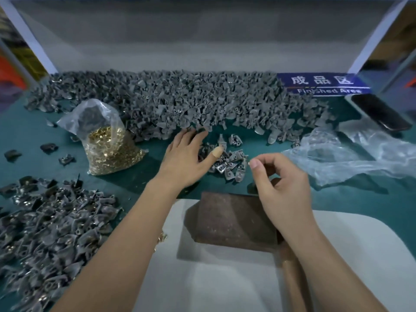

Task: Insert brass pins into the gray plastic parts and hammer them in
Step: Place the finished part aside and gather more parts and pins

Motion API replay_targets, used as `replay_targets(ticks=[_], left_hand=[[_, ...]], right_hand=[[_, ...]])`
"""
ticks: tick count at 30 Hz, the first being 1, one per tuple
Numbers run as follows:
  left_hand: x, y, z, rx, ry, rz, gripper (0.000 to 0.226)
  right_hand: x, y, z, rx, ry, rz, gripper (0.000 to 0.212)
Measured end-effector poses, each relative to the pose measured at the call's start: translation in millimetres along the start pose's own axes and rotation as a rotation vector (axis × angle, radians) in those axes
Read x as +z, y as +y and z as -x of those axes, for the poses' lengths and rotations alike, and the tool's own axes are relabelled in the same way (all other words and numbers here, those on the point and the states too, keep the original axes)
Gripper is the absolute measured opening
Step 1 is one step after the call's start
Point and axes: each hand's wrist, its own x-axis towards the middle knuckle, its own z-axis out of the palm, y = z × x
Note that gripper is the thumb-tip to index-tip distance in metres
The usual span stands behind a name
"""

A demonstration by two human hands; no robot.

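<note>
My left hand (184, 157) lies spread, fingertips on the gray parts (227, 161); right hand (281, 176) curled, maybe pinching 1 pin, cannot tell.

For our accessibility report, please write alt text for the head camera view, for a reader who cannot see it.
A person's left hand reaches with straight fingers into a small cluster of gray plastic parts on a green table, while the right hand hovers with curled fingers. A bag of brass pins stands left, before a long heap of gray parts.
</note>
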Motion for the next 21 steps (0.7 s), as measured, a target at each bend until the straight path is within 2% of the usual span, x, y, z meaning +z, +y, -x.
replay_targets(ticks=[6,12,17,21], left_hand=[[9.0,5.1,-14.8,0.221,0.068,0.079,0.084],[6.7,28.5,-44.3,0.407,-0.203,-0.075,0.099],[9.7,33.2,-44.5,0.462,-0.201,-0.05,0.078],[7.5,28.5,-32.3,0.496,-0.156,0.084,0.05]], right_hand=[[-2.2,1.6,-2.9,0.027,0.028,-0.018,0.009],[-3.0,2.9,-3.1,0.025,0.035,0.012,0.011],[-2.7,6.5,-3.3,0.033,0.037,0.014,0.009],[-2.1,7.8,-4.6,0.041,0.048,0.003,0.009]])
